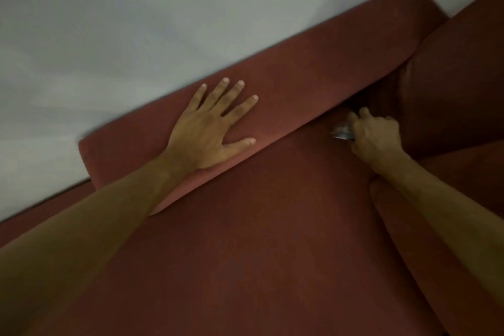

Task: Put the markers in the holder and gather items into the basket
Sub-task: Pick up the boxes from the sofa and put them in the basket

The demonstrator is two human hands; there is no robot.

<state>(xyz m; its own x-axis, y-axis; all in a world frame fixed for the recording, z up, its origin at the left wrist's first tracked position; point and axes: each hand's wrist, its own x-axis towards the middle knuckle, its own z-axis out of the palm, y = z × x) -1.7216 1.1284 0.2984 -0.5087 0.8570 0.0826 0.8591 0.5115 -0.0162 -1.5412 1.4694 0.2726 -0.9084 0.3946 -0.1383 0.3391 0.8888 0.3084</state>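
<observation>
My left hand (210, 128) lies flat with fingers spread on the top of a red sofa's back cushion (300, 68). My right hand (373, 136) is curled round a small silvery-grey object (341, 133), blurred and partly hidden by the fingers, just above the seat near the dark gap where the back cushion meets the seat. What the object is I cannot tell. No markers, holder or basket are in view.
The red sofa seat (245, 240) fills the lower frame. A second back cushion (450, 84) stands at the right. A pale wall (136, 22) runs behind the sofa. The whole frame is blurred.
</observation>
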